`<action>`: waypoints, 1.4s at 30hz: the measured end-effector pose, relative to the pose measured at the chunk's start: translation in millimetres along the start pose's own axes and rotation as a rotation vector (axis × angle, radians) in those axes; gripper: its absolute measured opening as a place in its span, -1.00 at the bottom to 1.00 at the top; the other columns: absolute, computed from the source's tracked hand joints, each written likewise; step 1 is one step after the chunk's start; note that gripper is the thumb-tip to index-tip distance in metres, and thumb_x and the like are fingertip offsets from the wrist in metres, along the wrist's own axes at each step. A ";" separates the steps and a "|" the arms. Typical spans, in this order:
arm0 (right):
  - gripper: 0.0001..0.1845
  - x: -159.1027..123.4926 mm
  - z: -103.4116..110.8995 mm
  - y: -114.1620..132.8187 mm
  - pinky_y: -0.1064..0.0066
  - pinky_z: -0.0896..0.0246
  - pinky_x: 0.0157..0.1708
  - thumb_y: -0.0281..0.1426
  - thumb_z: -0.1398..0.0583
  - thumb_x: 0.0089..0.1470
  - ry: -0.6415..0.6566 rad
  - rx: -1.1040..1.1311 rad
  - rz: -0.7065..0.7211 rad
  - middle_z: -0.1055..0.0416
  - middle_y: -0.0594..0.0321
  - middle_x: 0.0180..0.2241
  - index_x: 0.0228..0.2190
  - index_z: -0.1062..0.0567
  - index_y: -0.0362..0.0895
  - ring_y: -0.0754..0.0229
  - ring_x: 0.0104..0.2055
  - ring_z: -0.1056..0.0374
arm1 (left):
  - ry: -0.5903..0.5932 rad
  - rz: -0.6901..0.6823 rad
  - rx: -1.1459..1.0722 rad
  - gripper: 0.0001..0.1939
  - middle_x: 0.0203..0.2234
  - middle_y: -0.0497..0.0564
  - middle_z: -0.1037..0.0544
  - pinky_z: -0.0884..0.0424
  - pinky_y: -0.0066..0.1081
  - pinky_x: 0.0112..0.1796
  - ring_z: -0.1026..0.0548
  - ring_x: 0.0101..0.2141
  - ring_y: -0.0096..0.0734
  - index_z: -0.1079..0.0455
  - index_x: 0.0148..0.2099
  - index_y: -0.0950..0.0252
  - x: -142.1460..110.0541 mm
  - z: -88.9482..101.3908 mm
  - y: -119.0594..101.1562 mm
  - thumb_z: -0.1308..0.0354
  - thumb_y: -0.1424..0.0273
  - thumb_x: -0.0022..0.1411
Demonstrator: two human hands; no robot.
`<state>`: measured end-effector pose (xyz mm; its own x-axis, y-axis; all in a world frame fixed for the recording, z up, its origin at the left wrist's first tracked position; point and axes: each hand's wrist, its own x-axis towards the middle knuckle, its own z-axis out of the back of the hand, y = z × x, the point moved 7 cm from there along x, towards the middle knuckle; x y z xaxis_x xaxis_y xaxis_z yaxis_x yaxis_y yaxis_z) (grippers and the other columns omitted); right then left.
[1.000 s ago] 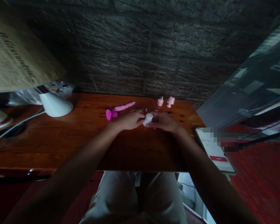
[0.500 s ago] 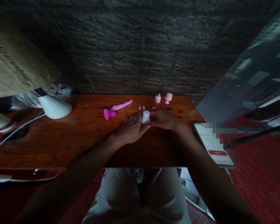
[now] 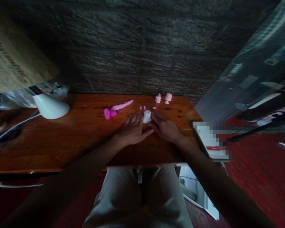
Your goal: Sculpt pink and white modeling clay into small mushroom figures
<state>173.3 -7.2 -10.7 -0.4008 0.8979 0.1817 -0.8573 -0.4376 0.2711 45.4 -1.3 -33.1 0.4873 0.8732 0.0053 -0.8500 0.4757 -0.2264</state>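
A small white clay lump (image 3: 147,116) sits on the wooden table (image 3: 68,136) between my two hands. My left hand (image 3: 133,129) lies flat on the table with fingers stretched out, its fingertips just left of the lump. My right hand (image 3: 164,127) rests flat beside the lump on its right, fingers extended toward it. Neither hand holds anything. Beyond them lie a bright pink clay blob (image 3: 108,113), a pale pink rolled strip (image 3: 122,105), tiny pink bits (image 3: 142,107) and two pale pink shaped pieces (image 3: 163,98).
A white lamp (image 3: 50,105) with its cable stands at the left, under a printed paper shade (image 3: 11,66). Crumpled plastic (image 3: 58,89) lies behind it. A phone (image 3: 211,141) rests at the table's right edge. A dark brick wall (image 3: 142,47) backs the table.
Both hands let go of the white lump, set it on the table and flattened out beside it. The view shifted slightly.
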 end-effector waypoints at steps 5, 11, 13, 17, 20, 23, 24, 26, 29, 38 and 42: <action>-0.49 1.3 -4.6 7.4 0.19 -0.39 0.01 -0.21 -0.01 0.34 0.052 -0.127 -0.004 -0.11 0.09 0.36 0.24 -0.30 -0.06 -0.08 0.12 -0.40 | -0.086 -0.033 -0.047 0.00 0.38 0.49 0.04 0.06 0.02 0.30 0.08 0.39 0.15 0.20 0.43 0.59 -4.8 5.9 -5.2 0.24 -0.18 0.30; -0.44 -0.3 -8.2 6.0 0.21 -0.43 -0.09 -0.22 0.01 0.33 0.102 -0.200 -0.027 -0.02 0.05 0.39 0.28 -0.24 -0.12 -0.13 0.07 -0.44 | -0.027 0.006 -0.035 -0.04 0.38 0.54 0.10 0.10 -0.01 0.32 0.13 0.39 0.14 0.25 0.41 0.74 -3.6 0.6 -15.5 0.27 -0.07 0.37; -0.44 0.1 -8.4 6.4 0.21 -0.43 -0.09 -0.22 0.00 0.33 0.102 -0.199 -0.029 -0.01 0.05 0.39 0.28 -0.24 -0.12 -0.13 0.05 -0.45 | -0.011 0.023 -0.026 -0.03 0.38 0.53 0.11 0.13 -0.01 0.32 0.17 0.40 0.14 0.24 0.41 0.75 -2.8 -3.4 -15.1 0.31 -0.08 0.37; -0.44 -0.7 -8.1 5.6 0.14 -0.42 -0.03 -0.27 -0.01 0.32 0.090 -0.151 -0.038 -0.03 0.03 0.38 0.28 -0.24 -0.14 -0.15 0.10 -0.42 | -0.058 0.037 -0.037 -0.04 0.37 0.49 0.01 0.13 0.01 0.32 0.16 0.40 0.13 0.13 0.41 0.67 -1.7 -6.2 -11.4 0.36 -0.13 0.35; -0.48 -2.9 -6.2 6.8 0.14 -0.38 0.06 -0.34 -0.02 0.30 0.040 -0.075 -0.009 -0.10 0.07 0.36 0.25 -0.29 -0.14 -0.11 0.20 -0.33 | -0.063 0.040 -0.084 -0.08 0.37 0.45 -0.02 0.13 0.02 0.32 0.17 0.40 0.09 0.12 0.42 0.60 1.3 -5.2 -7.7 0.38 -0.11 0.37; -0.55 -4.7 -4.6 8.9 0.15 -0.34 0.12 -0.32 -0.01 0.32 -0.015 0.012 0.047 -0.22 0.13 0.31 0.18 -0.39 -0.08 -0.05 0.23 -0.31 | -0.056 0.042 -0.115 -0.14 0.40 0.39 0.07 0.14 0.02 0.32 0.19 0.41 0.07 0.15 0.44 0.52 5.9 0.5 -2.3 0.40 -0.07 0.39; -0.57 -4.9 -4.2 9.1 0.15 -0.34 0.13 -0.31 -0.02 0.32 -0.032 0.044 0.066 -0.26 0.14 0.29 0.14 -0.43 -0.07 -0.04 0.23 -0.32 | -0.049 0.043 -0.116 -0.17 0.41 0.37 0.09 0.13 0.02 0.32 0.20 0.41 0.07 0.17 0.45 0.49 7.1 2.3 -0.3 0.39 -0.05 0.40; -0.63 -4.7 -2.7 8.8 0.16 -0.32 0.15 -0.33 -0.05 0.31 -0.074 0.121 0.106 -0.36 0.17 0.22 0.06 -0.49 -0.05 0.00 0.21 -0.35 | -0.041 0.041 -0.110 -0.20 0.42 0.33 0.11 0.11 0.02 0.31 0.20 0.41 0.05 0.19 0.45 0.45 8.2 5.6 2.6 0.40 -0.03 0.41; -0.66 -4.2 0.9 6.0 0.23 -0.30 0.17 -0.42 -0.07 0.27 -0.150 0.219 0.132 -0.50 0.19 0.09 0.01 -0.52 -0.05 0.07 0.14 -0.41 | -0.026 0.051 -0.083 -0.19 0.42 0.33 0.11 0.10 0.01 0.31 0.18 0.41 0.03 0.20 0.46 0.45 5.8 6.6 2.4 0.41 -0.03 0.42; -0.56 -0.6 -0.4 4.1 0.22 -0.35 0.08 -0.43 -0.07 0.27 -0.120 0.151 0.052 -0.45 0.12 0.13 0.15 -0.38 -0.09 0.01 0.08 -0.45 | -0.042 0.112 -0.001 -0.09 0.38 0.48 0.08 0.14 0.04 0.33 0.16 0.40 0.09 0.14 0.41 0.67 -0.3 0.2 -4.4 0.34 -0.07 0.39; -0.59 4.0 4.0 -7.7 0.26 -0.33 0.07 -0.49 -0.05 0.27 -0.198 0.167 -0.032 -0.50 0.13 0.07 0.10 -0.43 -0.08 0.05 0.05 -0.47 | -0.124 0.093 -0.017 -0.09 0.37 0.49 0.02 0.11 0.07 0.31 0.11 0.40 0.10 0.08 0.40 0.63 1.0 0.9 -0.7 0.34 -0.10 0.38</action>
<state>179.6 -0.4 -8.2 -0.2892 0.8918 0.3480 -0.7966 -0.4258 0.4292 46.3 -0.6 -32.1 0.3776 0.9202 0.1034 -0.8861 0.3915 -0.2481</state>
